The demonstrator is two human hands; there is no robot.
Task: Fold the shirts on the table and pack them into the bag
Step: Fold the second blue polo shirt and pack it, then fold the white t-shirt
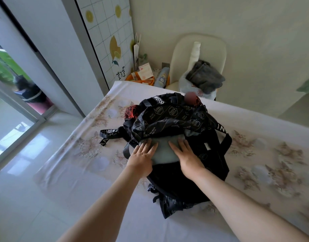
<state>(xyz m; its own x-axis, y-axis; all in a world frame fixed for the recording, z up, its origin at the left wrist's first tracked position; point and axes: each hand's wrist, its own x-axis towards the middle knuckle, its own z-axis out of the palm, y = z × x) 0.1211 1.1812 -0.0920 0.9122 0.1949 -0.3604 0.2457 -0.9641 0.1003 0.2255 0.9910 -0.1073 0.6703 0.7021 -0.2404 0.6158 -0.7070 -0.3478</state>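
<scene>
My left hand and right hand press flat on the folded grey-green shirt, fingers straight and a little apart. The shirt lies half inside the mouth of the black bag at the middle of the flowered table, its 12 o'clock end under the bag's flap; a chair stands at 1 o'clock

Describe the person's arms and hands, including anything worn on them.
The left hand and right hand are bare: no gloves, rings, watch or bracelet show. The left arm and right arm are uncovered to the frame edge, no sleeve in view.
</scene>
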